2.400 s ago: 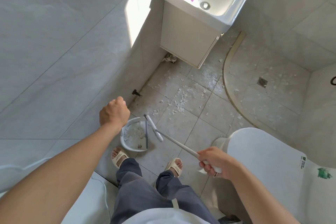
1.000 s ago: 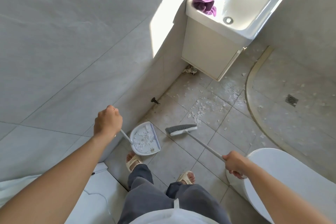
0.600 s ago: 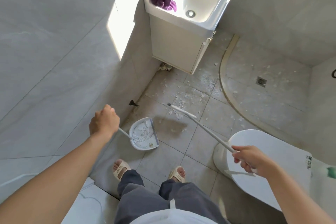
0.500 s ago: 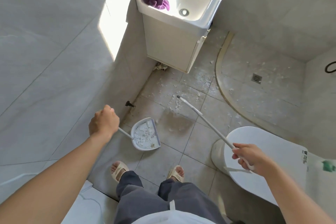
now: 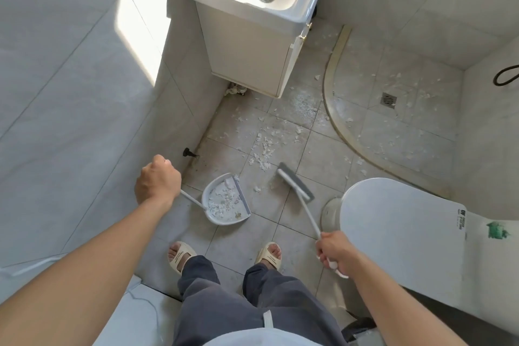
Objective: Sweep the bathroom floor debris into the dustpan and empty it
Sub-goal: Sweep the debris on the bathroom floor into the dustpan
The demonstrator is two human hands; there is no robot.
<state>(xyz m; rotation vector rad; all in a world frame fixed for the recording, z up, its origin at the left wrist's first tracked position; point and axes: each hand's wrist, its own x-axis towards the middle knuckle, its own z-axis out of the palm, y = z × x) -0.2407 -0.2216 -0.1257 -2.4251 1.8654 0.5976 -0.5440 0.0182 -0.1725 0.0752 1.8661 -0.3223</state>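
White scraps of debris [image 5: 262, 153] are lying scattered on the tiles just ahead of my dustpan [image 5: 226, 201], which is already holding a fair load and sitting on the floor in front of my feet. I'm curling my left hand [image 5: 157, 184] round its thin handle, while my right hand [image 5: 334, 250] is gripping the broom [image 5: 295, 184] stick, the head sitting beside the pan's open lip. I'm mid-sweep, I'd say; next I'm needing to reach past that pile and drag it in, with more bits waiting by the sink cabinet [image 5: 250, 45] and floor drain [image 5: 389, 100]
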